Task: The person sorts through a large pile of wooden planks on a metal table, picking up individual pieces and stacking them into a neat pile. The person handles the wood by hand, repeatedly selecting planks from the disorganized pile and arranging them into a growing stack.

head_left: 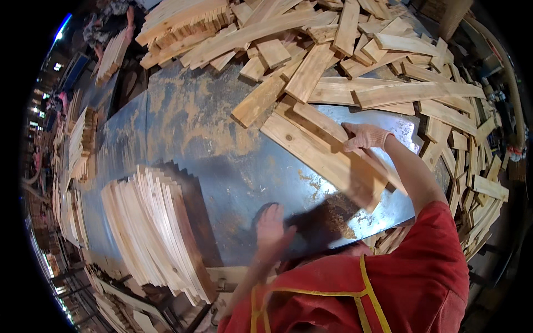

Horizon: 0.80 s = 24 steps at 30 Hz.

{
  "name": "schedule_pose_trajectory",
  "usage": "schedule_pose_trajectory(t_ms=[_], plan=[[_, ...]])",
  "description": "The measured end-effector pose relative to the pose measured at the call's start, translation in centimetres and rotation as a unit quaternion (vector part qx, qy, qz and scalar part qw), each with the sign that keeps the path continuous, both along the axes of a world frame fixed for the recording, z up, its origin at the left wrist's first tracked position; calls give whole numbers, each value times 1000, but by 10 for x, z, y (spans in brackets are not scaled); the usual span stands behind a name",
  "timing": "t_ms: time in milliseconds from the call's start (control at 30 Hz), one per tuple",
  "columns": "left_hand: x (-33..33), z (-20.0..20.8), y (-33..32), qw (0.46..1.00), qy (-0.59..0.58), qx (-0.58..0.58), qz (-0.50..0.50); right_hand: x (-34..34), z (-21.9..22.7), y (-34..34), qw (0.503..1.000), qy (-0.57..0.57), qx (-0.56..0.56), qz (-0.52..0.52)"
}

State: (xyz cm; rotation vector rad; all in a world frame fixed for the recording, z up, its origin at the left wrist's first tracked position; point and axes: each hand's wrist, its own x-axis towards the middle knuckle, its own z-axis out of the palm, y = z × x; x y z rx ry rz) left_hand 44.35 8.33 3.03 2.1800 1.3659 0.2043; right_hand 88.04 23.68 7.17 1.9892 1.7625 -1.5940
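My right hand (366,137), in a pale knitted glove, is closed on the upper edge of a narrow wooden board (320,121). That board slants down to the right, partly over a wider, knotted wooden board (311,149) on the metal tabletop (233,172). My left hand (272,228) is held over the near part of the tabletop, slightly blurred. Its thumb stands apart from the fingers and nothing is in it. Left of it, an orderly stack of pale boards (158,227) stands on edge, a short gap from the hand.
A loose heap of boards (400,91) covers the far and right sides of the table. Neat board stacks lie at the far left (183,25) and left edge (82,145). Another person's arm (130,19) shows beside a board bundle (112,56).
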Motion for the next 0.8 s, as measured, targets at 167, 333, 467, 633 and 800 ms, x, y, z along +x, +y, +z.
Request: schedule_pose_trajectory(t_ms=[167, 333, 467, 633, 800], plan=[[45, 9, 26, 955, -142, -240, 100, -45, -34, -34, 894, 410, -88, -160], [28, 4, 24, 638, -499, -509, 290, -173, -44, -47, 527, 752, -174, -355], [-22, 22, 23, 612, -532, -502, 300, -264, -37, -57, 802, 419, 57, -421], [-144, 16, -5, 904, -28, -177, 387, -241, -65, -83, 886, -200, 394, -140], [-264, 6, -55, 880, 323, 173, 303, -264, -85, -101, 906, -172, 287, -258]])
